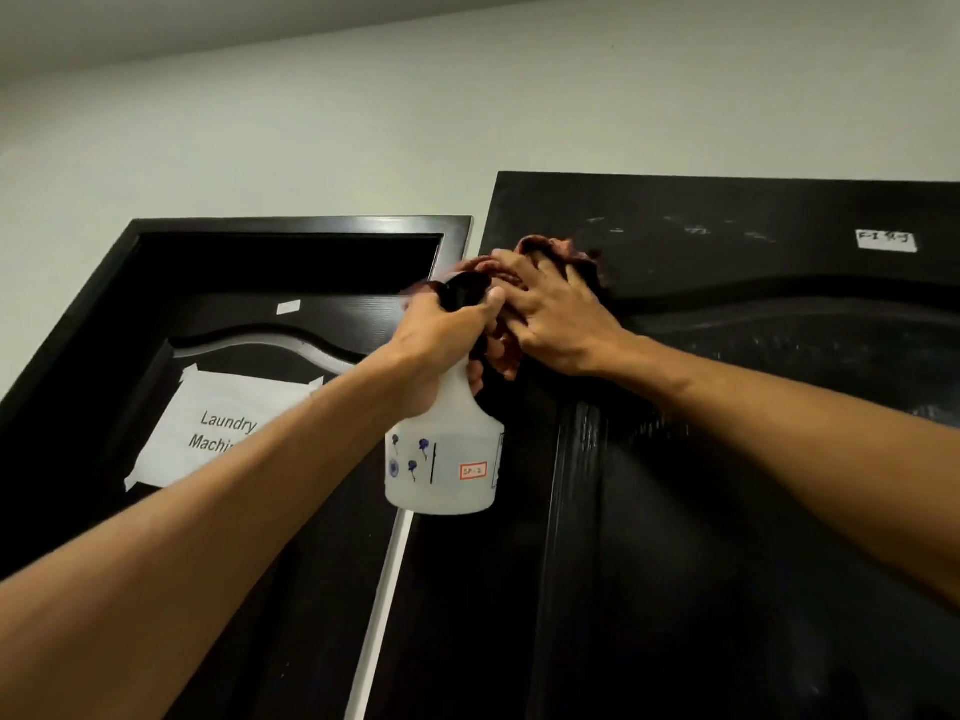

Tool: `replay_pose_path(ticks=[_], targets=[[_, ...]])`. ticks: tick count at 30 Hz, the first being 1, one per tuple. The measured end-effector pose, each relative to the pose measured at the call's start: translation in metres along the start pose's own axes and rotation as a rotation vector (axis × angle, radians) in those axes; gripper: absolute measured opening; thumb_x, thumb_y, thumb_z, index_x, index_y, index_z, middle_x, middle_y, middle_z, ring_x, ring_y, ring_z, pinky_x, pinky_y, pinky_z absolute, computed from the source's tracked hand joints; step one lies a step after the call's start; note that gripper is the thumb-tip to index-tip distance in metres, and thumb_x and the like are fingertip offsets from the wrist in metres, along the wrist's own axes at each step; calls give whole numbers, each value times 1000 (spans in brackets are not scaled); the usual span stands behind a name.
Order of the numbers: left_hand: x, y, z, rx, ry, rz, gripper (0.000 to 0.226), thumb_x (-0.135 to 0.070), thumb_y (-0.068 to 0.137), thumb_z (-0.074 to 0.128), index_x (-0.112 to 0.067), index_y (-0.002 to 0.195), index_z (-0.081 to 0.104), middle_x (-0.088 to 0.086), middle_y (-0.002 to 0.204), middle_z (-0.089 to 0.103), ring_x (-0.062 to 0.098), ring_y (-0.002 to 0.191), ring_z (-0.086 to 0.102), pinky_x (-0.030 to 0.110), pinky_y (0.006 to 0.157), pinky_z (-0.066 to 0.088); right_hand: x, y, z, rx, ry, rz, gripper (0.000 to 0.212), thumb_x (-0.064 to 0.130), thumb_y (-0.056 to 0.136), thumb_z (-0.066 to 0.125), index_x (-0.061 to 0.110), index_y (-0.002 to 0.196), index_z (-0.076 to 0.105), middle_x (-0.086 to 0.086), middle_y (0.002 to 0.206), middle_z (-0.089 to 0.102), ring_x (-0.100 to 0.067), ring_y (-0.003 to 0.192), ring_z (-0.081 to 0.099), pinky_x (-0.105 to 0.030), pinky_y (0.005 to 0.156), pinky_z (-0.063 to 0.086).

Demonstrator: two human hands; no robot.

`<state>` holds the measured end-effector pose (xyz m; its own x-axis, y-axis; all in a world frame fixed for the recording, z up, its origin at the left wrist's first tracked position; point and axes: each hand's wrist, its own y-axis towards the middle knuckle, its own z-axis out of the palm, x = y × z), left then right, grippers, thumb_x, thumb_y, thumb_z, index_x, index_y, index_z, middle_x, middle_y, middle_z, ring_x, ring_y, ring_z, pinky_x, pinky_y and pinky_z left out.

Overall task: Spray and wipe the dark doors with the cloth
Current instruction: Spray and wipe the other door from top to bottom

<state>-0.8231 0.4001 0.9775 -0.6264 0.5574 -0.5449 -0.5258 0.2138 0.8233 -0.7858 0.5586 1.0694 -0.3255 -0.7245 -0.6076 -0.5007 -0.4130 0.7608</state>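
Reddish cloth (540,246) under spread right hand (558,324) (against door (727,459)).

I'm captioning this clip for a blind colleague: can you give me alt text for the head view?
A person's right hand presses a dark red cloth against the top of the right dark door, while the left hand grips a white spray bottle. The left door carries a taped paper sign reading "Laundry Machi...".

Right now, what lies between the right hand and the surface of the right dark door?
In the head view, a dark red cloth lies between the right hand and the right dark door; the spread fingers press it flat.
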Motion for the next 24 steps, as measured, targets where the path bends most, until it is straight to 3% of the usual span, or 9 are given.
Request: replay_pose_path(ticks=[5, 10, 14, 18, 20, 22, 24], targets=[[-11, 22, -3, 25, 86, -61, 34, -40, 101, 64, -6, 100, 64, 13, 84, 68, 12, 44, 48, 24, 43, 48, -41, 49, -14, -92, -2, 339, 53, 31, 102, 37, 36, 155, 34, -4, 168, 17, -41, 152, 17, -67, 121, 5], [-30, 45, -3, -36, 83, -85, 34, -41, 99, 65, -7, 95, 65, 13, 85, 71, 12, 42, 49, 22, 40, 46, -51, 82, -25, -11, -6, 158, 53, 34, 103, 37, 39, 156, 31, -1, 168, 19, -37, 152, 19, -64, 123, 6], [-41, 60, 8, -11, 135, -98, 33, -43, 101, 63, -10, 92, 64, 10, 84, 70, 9, 41, 47, 20, 38, 45, -103, 88, -51, -73, -6, 483, 56, 29, 100, 38, 34, 155, 31, -8, 165, 21, -40, 151, 18, -64, 122, 2], [-52, 70, 14, 12, 134, -71, 35, -42, 101, 63, -12, 83, 60, 10, 78, 65, 8, 34, 44, 18, 38, 43, -74, 70, -32, 10, -26, 139, 54, 36, 102, 41, 37, 155, 31, -1, 167, 17, -37, 150, 20, -66, 120, 10], [-54, 67, 20, 44, 133, -105, 36, -45, 101, 62, -13, 84, 58, 11, 84, 67, 8, 35, 44, 19, 41, 45, -86, 62, -38, 18, -7, 111, 53, 36, 104, 39, 38, 155, 31, 4, 167, 17, -31, 150, 23, -61, 120, 17], [-55, 62, 30, 79, 148, -137, 37, -46, 101, 61, -13, 86, 58, 12, 90, 69, 7, 36, 44, 21, 44, 47, -114, 53, -50, -26, 17, 301, 55, 34, 102, 38, 35, 156, 30, 0, 168, 17, -34, 151, 20, -61, 122, 12], [-56, 59, 38, 95, 174, -142, 36, -46, 101, 61, -13, 87, 59, 10, 91, 70, 6, 37, 44, 22, 45, 48, -123, 41, -50, -44, 0, 474, 56, 45, 103, 34, 33, 157, 28, -6, 169, 14, -39, 153, 14, -64, 122, 2]])
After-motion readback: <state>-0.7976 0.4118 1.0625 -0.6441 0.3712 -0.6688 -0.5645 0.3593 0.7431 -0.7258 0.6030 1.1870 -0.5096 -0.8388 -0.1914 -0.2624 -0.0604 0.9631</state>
